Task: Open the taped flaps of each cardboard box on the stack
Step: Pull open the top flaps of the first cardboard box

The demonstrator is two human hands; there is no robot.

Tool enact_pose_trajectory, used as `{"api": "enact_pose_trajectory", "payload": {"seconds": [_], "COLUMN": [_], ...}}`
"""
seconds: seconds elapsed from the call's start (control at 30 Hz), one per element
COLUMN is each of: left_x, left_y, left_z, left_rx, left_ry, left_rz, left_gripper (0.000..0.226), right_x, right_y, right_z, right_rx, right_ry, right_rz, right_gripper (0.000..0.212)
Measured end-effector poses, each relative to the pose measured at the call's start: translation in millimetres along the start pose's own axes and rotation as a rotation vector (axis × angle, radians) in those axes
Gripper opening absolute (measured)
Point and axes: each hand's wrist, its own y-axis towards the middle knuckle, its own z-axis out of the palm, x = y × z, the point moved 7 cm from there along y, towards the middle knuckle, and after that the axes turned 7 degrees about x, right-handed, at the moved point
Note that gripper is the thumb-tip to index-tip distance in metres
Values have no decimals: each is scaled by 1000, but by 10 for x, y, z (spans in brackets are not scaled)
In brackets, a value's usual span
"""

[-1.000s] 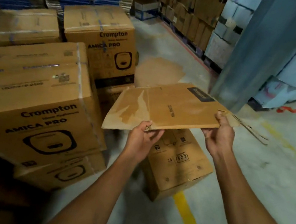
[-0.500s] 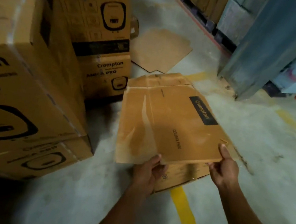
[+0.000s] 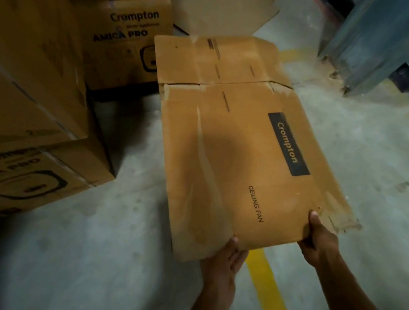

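Standing stack of boxes [image 3: 22, 77]: fills the left of the frame. The cartons are shut and printed "AMICA PRO", with what looks like tape along the seams, and their contents are hidden. They are judged heavy and stiff, so better opened in place at the taped seam than lifted.
Flattened carton [image 3: 225, 152]: centre of the frame, held up over the floor [image 3: 101, 259], marked "Crompton" and "CEILING FAN". It is collapsed flat, so it holds nothing. The far flaps lie open, and pale torn patches run down the face. It is judged light, stiff across the panels and floppy at the creases. The ragged lower-right corner looks weak, so the sound near edge is the place to grip.
Amica Pro box [image 3: 127, 43]: upper centre-left, beside the far flaps; closed, contents unseen.
Loose sheet [image 3: 221, 4]: top centre, flat on the floor.
Right hand [image 3: 318, 240]: clamped on the near right corner, with the thumb on top and the fingers beneath.
Left hand [image 3: 224, 260]: clamped on the near edge at lower centre, with the fingers underneath.
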Motion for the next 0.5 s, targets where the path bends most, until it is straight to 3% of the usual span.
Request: {"api": "enact_pose_trajectory", "payload": {"seconds": [0.1,0.2,0.3,0.4,0.5], "left_x": [101,153,63,-346,-1081], "left_y": [130,78,-40,-98,-331], "left_z": [-205,-233,-287,-60,373], "left_rx": [-107,-141,-149,-74,-27], "left_ry": [-10,74,454,826,1124], "left_rz": [-42,-208,-299,-133,123], "left_gripper": [47,27,23,21,20], "right_x": [-147,-166,-193,-263,-195], "right_y": [41,9,-131,-427,-794], "right_z": [-66,-68,-6,123,481], "right_rx": [4,-38,-35,-13,44], "right_ry": [-85,-212,-304,-375,-416], "right_rz": [100,201,257,286,226], "right_gripper": [61,30,13,23,16]}}
